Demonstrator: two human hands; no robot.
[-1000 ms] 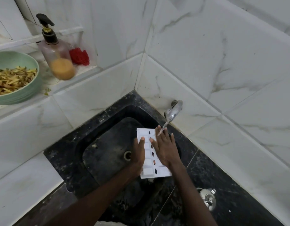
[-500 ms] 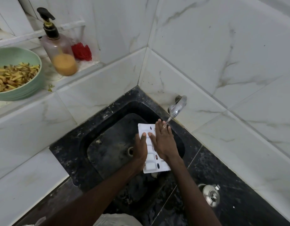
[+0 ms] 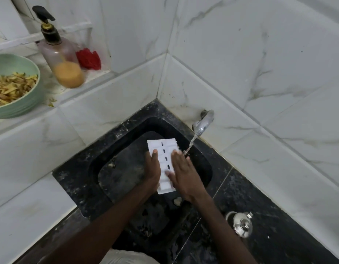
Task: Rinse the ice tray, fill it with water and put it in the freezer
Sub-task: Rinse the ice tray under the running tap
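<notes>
The task looks to be at the rinsing stage: the ice tray (image 3: pixel 163 161) is over the black sink (image 3: pixel 126 134), beside the tap's (image 3: pixel 203 123) stream, with filling and freezing left. The left hand (image 3: pixel 153 171) grips its edge, while the right hand (image 3: pixel 183 173) lies flat, fingers extended, on it. I cannot tell whether its pockets hold water.

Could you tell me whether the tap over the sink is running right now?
On. A thin stream falls from the tap onto the right hand, beside the ice tray.
</notes>
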